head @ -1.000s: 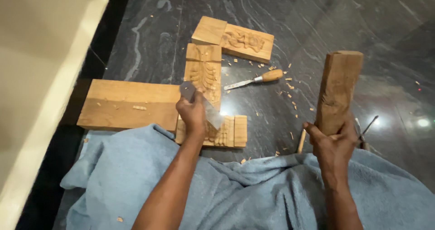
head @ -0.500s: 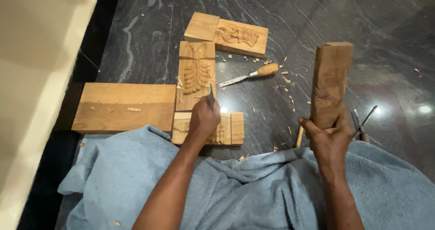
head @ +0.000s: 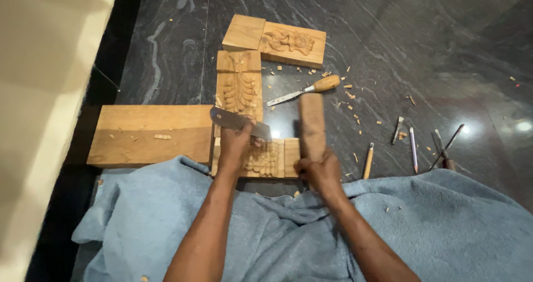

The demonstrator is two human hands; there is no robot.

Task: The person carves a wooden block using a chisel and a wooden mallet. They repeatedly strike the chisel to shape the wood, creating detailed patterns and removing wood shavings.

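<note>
1. Left hand (head: 236, 143) grips a flat metal chisel (head: 240, 123) over the carved wood block (head: 266, 158).
2. Right hand (head: 321, 171) clamps a wooden mallet block (head: 312, 127), just right of the chisel.
3. Carved block lies on the floor between both hands.

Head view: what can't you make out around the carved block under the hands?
- Carved block: near part of the relief hidden by the left hand.
- Chisel blade: its cutting edge on the wood is hidden behind the hand.
- Wooden mallet: lower end covered by the right hand.
- Small tools at right: tips too small.
</note>
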